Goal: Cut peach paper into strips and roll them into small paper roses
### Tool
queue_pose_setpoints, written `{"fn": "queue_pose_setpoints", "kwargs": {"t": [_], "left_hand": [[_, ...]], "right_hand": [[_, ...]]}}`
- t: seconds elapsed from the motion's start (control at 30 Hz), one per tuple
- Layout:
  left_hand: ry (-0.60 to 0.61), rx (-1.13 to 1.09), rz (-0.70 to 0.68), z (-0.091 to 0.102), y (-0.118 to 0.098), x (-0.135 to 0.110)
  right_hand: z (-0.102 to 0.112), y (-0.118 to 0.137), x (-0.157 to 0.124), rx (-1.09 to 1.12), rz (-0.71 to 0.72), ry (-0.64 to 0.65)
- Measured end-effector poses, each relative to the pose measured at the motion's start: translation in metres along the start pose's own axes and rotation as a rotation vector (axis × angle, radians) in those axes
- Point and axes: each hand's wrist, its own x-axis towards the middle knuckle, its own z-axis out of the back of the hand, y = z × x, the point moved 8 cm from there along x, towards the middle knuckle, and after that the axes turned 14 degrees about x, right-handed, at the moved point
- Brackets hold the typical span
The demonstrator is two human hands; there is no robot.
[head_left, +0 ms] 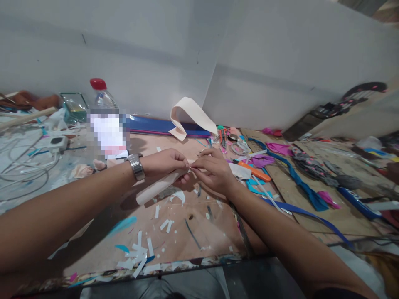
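Observation:
Both hands meet over the middle of the worktable. My left hand, with a metal watch on its wrist, is closed on a cream paper strip that slants down to the left. Thumb and fingers of my right hand pinch together at the strip's upper end, touching the left fingertips; the fingers cover what lies in that pinch. Behind the hands, a longer curled cream strip stands in a loop against the wall.
White paper scraps lie near the table's front edge. An orange cutter, blue ribbon and pink scraps crowd the right side. At the back left stand a red-capped bottle and a blurred-out bright panel; cables lie farther left.

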Motion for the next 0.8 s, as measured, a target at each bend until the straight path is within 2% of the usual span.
{"fn": "queue_pose_setpoints", "kwargs": {"t": [0.2,0.43,0.57,0.8], "left_hand": [[-0.042,0.334,-0.031,0.006,-0.006,-0.002],[-0.014,0.549,-0.068,0.004,-0.005,-0.001],[-0.11,0.877,-0.16,0.005,-0.022,-0.006],[-0.214,1.173,-0.195,0.004,-0.031,-0.009]], "right_hand": [[0.0,-0.009,0.0,0.038,-0.104,-0.003],[-0.007,-0.019,-0.002,0.102,-0.239,0.037],[-0.007,-0.019,-0.002,0.12,-0.276,0.045],[-0.01,-0.02,-0.003,0.096,-0.273,0.088]]}}
